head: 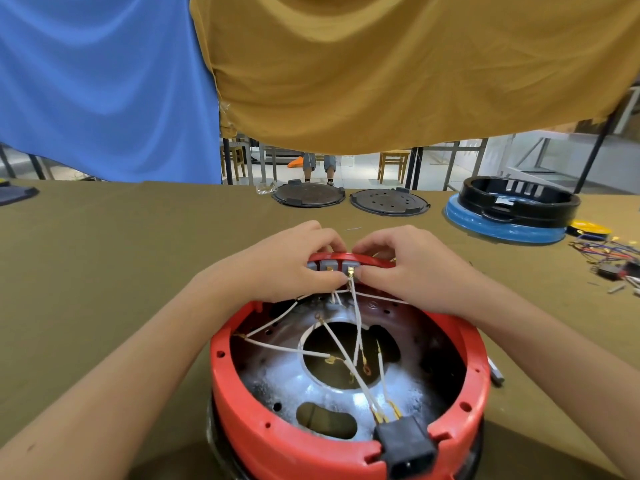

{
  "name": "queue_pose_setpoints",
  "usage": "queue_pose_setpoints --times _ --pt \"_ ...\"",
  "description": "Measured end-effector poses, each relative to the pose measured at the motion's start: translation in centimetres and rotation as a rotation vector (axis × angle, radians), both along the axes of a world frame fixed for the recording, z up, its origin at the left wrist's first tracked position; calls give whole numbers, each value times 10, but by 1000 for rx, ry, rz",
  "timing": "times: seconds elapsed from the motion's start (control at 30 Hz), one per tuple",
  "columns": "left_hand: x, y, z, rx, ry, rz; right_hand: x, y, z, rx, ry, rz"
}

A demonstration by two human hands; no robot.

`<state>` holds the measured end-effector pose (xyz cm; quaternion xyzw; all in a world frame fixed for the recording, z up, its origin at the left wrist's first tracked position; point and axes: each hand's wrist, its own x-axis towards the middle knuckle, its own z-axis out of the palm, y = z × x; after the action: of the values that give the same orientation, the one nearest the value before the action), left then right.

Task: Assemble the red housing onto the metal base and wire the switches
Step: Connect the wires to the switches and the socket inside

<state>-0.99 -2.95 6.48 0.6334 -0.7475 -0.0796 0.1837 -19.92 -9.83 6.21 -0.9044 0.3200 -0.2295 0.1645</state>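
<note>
1. I see the red housing (346,434) already seated on the metal base (346,386), the pair standing on the desk (104,254) right in front of me, open side up. So I judge the mounting step done and the wiring step in hand.

2. The switches (332,266) sit in a grey row at the far rim of the housing. My left hand (287,261) curls over that rim, its fingers (325,277) pinching a white wire (356,317) just under the brass terminal (350,271).

3. My right hand (412,268) comes in from the other side, its fingers curled over the rim and its thumb pressed against the same terminal. Both hands hold tight on it, not spread.

4. The terminal looks to be at the rightmost switch tab; whether it is fully seated I cannot tell, as the fingertips crowd it.

5. Next move, as I judge it: push the terminal straight onto the tab while the left hand steadies the switch block, then check by a light tug.

6. More white wires lie loose across the base, some with bare ring ends near the middle opening. Two already run to the black power socket (405,448) at the near rim.
</note>
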Motion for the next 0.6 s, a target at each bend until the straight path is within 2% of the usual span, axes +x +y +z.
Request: queue_pose_setpoints --times 0.27,0.6 --pt "2 -1 -1 2 19 -35 -1 1 1 -30 6 27" --pt "1 1 0 -44 -125 -50 0 6 1 -110 67 31"
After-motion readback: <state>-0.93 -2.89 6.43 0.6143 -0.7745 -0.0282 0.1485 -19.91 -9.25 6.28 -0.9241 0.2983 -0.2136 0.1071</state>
